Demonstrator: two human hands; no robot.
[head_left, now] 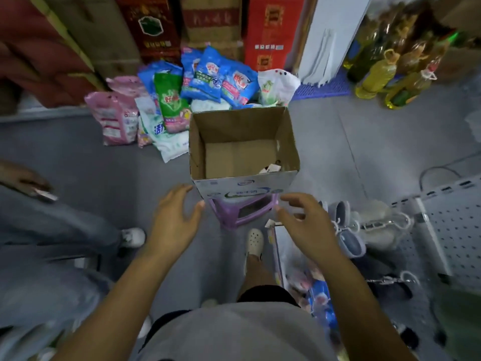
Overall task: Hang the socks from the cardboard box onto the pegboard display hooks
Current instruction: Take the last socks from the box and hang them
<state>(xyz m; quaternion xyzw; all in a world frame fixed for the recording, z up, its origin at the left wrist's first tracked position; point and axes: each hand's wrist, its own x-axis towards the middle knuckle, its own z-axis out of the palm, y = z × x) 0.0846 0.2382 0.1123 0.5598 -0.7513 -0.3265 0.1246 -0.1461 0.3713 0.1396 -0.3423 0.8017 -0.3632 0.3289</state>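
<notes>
An open cardboard box [243, 131] stands on a purple plastic stool [244, 212] in front of me. Its floor is mostly bare; one small packet, seemingly socks [270, 168], lies in its near right corner. My left hand [174, 220] hovers just left of the box's near face, fingers spread and holding nothing. To the right of that face, my right hand [304, 222] floats with relaxed fingers, also holding nothing. A white pegboard [453, 225] shows at the right edge, with grey slippers [348, 238] hanging beside it.
Bags of detergent [197, 87] are piled on the floor behind the box, before stacked cartons. Oil bottles [377, 74] stand at the back right. Another person's legs and hand [23, 178] are at the left. My own foot [255, 241] is below the stool.
</notes>
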